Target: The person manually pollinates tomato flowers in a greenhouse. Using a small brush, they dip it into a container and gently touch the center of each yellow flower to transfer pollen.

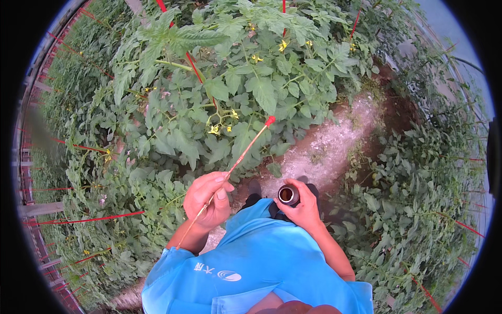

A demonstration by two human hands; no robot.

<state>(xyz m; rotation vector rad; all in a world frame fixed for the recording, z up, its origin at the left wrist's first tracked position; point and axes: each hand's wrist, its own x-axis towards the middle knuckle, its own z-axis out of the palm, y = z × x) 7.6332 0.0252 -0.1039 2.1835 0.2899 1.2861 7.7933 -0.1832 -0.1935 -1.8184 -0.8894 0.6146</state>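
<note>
My left hand (208, 200) grips a thin brown stick (240, 160) between thumb and fingers. The stick slants up and right to a bright red, wrapped-looking tip (270, 121), which is over tomato leaves. Just left of that tip, a truss of yellow tomato flowers (214, 129) hangs among the foliage, with a gap between them. In my right hand (301, 204) is a small dark brown bottle (288, 195), upright near my waist, its round mouth uncovered. Dark liquid seems to be inside, though its level cannot be told.
Dense tomato plants (262, 92) rise in front and to the left, tied along red strings (194, 67). Another row (396, 204) stands on the right. Between them runs a pale dirt path (325, 145), with my shoes (255, 187) on it. Greenhouse film (462, 43) curves at the far right.
</note>
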